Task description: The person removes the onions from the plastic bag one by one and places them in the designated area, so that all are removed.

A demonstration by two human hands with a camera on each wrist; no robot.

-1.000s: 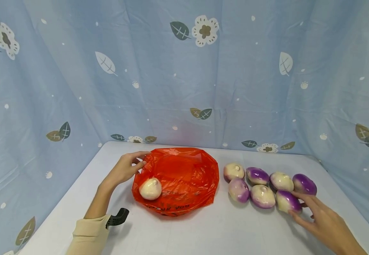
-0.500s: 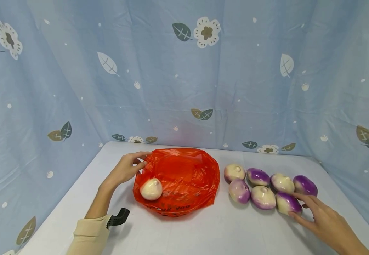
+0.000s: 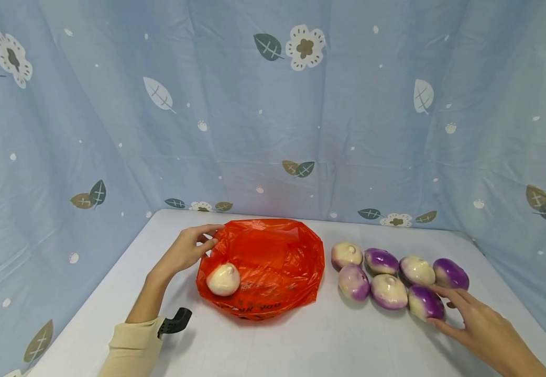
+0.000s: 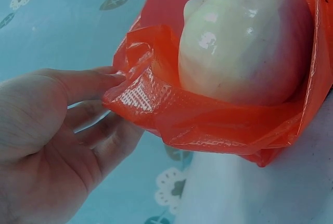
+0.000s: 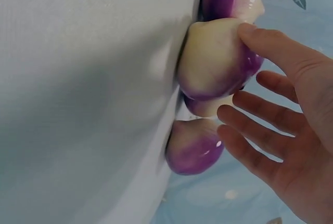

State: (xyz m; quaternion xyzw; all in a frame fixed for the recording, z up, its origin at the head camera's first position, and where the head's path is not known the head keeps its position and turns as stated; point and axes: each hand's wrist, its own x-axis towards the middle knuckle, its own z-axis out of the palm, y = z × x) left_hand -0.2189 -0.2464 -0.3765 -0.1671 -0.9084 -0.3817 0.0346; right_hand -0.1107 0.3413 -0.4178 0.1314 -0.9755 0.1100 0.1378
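Note:
A red plastic bag (image 3: 265,256) lies spread on the white table, mouth up, with dark lettering on its front. One pale turnip (image 3: 223,279) sits at its left side. My left hand (image 3: 190,248) pinches the bag's left rim between thumb and fingers, as the left wrist view shows. At the right, my right hand (image 3: 478,324) has thumb and forefinger on either side of a purple-and-white turnip (image 3: 425,302), the front right one of a group. Its other fingers are spread beside that turnip in the right wrist view (image 5: 216,60).
Several more glossy turnips stand close together in two rows, among them a purple one (image 3: 451,273) at the far right and a paler one (image 3: 347,255) at the left. A blue patterned curtain (image 3: 254,104) closes off the back and sides of the table (image 3: 301,345).
The turnip at my right fingertips has turned, showing more purple toward the head view. My left hand and the bag stay put.

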